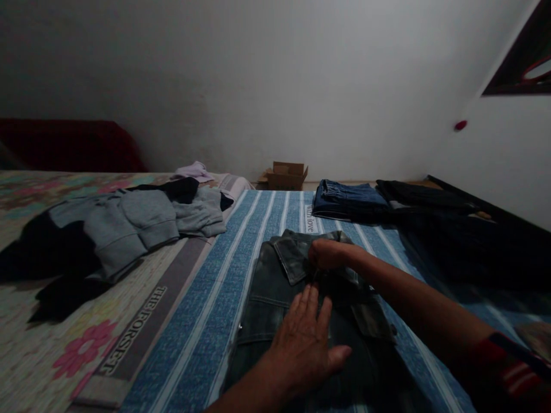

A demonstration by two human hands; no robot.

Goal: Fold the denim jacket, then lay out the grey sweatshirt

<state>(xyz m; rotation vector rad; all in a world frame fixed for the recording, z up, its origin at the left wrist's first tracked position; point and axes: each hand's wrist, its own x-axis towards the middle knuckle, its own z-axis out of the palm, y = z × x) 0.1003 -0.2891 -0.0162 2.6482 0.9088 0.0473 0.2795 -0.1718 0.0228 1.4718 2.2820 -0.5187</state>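
Observation:
A dark grey-green denim jacket (262, 318) with a collar, chest flaps and metal buttons lies on the blue striped cloth in front of me. My left hand (301, 332) rests flat on its front, fingers stretched toward the collar and thumb out to the side. Just beyond those fingertips, my right hand (328, 254) is closed at the jacket's neck opening, pinching the fabric there. The exact bit between its fingers is hidden.
Grey and black clothes (133, 223) lie heaped on the flowered bedspread (86, 350) at left. Folded jeans (348, 199) and dark garments (465, 241) lie at right. A cardboard box (286, 176) stands by the far wall, with a lilac cloth (193, 171) left of it.

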